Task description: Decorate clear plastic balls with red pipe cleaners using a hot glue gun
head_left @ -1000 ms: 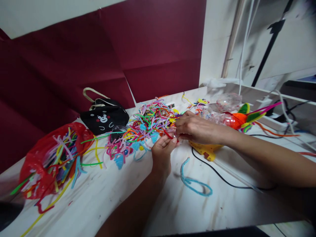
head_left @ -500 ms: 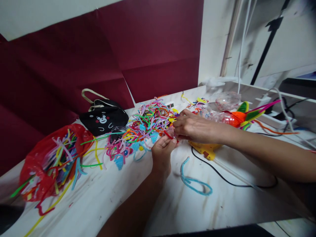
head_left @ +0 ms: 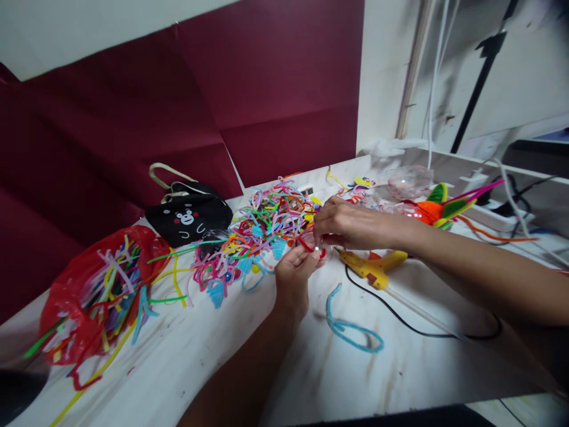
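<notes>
A bent red pipe cleaner (head_left: 304,242) is pinched in my left hand (head_left: 295,273), its fingers closed. Close against it from the right, my right hand (head_left: 344,222) has its fingertips pressed together at the same red piece; a small shiny spot shows between the hands, too small to name. Just below my right hand lies a yellow glue gun (head_left: 371,270) with a black cord. A light blue pipe cleaner loop (head_left: 353,335) rests on the white table (head_left: 231,367). Behind the hands is a tangled heap of colourful pipe cleaners (head_left: 271,216).
At the left sits a red plastic bag (head_left: 66,296) full of pipe cleaners, with a black drawstring pouch (head_left: 189,213) behind it. To the right are an orange and green craft piece (head_left: 429,212), a clear plastic ball (head_left: 409,181) and a white power strip (head_left: 498,218).
My right hand has shifted and lifted slightly, showing more of the glue gun. My left hand has moved a little to the right. The view has tilted slightly.
</notes>
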